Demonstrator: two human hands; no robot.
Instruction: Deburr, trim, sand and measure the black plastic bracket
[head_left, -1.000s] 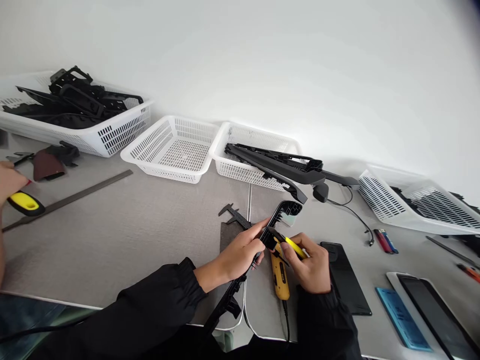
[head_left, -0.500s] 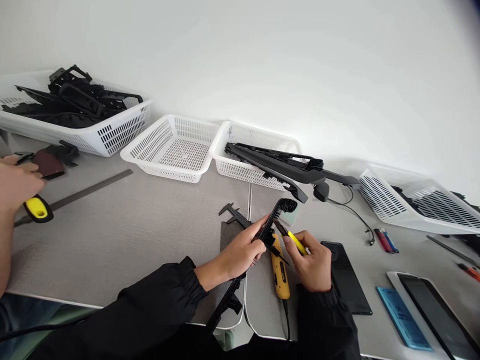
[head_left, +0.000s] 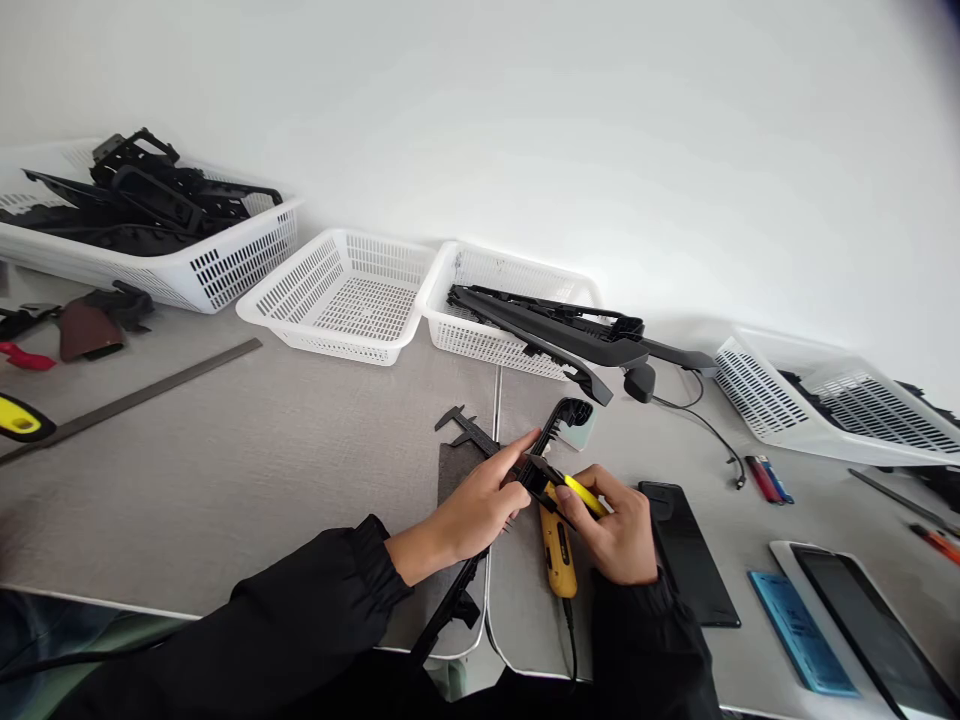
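My left hand [head_left: 480, 502] is wrapped round a long black plastic trim strip [head_left: 570, 410], held at a slant with its curved end away from me. Its lower end reaches down past the table's front edge. In my right hand [head_left: 616, 530] is a yellow-and-black utility knife [head_left: 583, 495], its tip at the strip just beyond my left thumb. Whether the blade cuts in is too small to see. Under my hands lie a yellow corded tool [head_left: 559, 560] and a dark caliper [head_left: 468, 428], partly covered.
White baskets [head_left: 330, 345] line the wall, several with black plastic parts. A long flat file [head_left: 172, 385] lies left, near a yellow-and-black handle [head_left: 21, 418]. A black phone [head_left: 694, 560], a blue flat piece [head_left: 802, 635], a tablet [head_left: 862, 610] and lighters [head_left: 769, 480] lie right.
The knife has moved down along the strip towards my left hand. At the far left, another person's hand and arm have gone out of view.
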